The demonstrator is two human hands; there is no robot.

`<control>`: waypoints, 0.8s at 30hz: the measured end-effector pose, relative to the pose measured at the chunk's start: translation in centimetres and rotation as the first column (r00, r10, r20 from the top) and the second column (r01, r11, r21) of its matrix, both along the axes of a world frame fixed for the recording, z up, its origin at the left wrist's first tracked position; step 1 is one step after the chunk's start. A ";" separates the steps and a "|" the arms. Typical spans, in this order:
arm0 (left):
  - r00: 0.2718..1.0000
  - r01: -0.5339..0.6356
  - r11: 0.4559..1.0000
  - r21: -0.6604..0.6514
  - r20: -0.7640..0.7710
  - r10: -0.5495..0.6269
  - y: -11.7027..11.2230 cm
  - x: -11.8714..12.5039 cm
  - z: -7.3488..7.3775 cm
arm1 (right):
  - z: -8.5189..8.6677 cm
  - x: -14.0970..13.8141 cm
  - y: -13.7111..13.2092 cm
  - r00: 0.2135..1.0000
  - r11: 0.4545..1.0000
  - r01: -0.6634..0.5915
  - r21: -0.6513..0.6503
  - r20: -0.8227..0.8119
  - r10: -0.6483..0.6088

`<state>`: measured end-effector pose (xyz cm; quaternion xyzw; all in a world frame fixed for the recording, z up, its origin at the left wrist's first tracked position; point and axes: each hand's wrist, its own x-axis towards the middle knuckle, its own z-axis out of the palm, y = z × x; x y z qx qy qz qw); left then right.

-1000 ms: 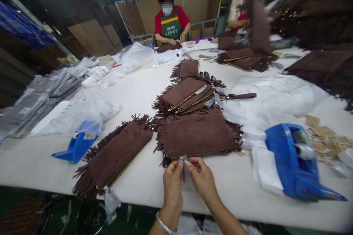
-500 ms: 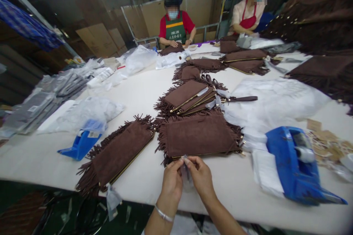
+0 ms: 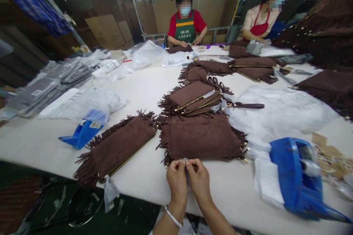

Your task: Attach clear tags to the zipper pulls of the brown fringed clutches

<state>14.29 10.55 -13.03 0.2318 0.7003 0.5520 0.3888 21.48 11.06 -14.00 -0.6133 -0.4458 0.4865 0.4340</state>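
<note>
My left hand (image 3: 177,181) and my right hand (image 3: 199,180) are pressed close together at the near table edge. Both pinch a small clear plastic piece (image 3: 185,164) between thumbs and fingertips. Just beyond them lies a brown fringed suede pouch (image 3: 202,138) with a gold zipper along its near edge. A second fringed pouch (image 3: 121,147) lies at an angle to the left. A stack of more pouches (image 3: 197,96) sits farther back.
A blue tape dispenser (image 3: 299,176) stands right of my hands, a smaller blue one (image 3: 82,134) at the left. White wrapping (image 3: 278,112) covers the right side, clear bags (image 3: 88,102) the left. Two people (image 3: 185,25) work at the table's far end among more pouches (image 3: 255,67).
My hands have stayed together on the plastic piece, fingers shifting slightly. The camera view has drifted, so the table contents sit a little further right and lower.
</note>
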 end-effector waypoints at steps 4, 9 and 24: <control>0.993 0.076 0.997 -0.027 -0.084 -0.078 -0.3 -0.3 1.1 | 0.3 -0.1 -0.3 0.990 0.996 -0.017 0.085 0.140 0.005; 0.979 0.191 0.982 -0.003 0.067 -0.190 -0.9 -1.8 1.1 | 0.4 0.1 -0.2 0.992 0.997 -0.036 0.071 0.122 0.027; 0.807 0.068 0.998 -0.014 0.588 -0.047 -0.4 -1.7 0.3 | 0.3 0.2 -0.4 0.984 0.987 -0.063 0.147 0.172 0.037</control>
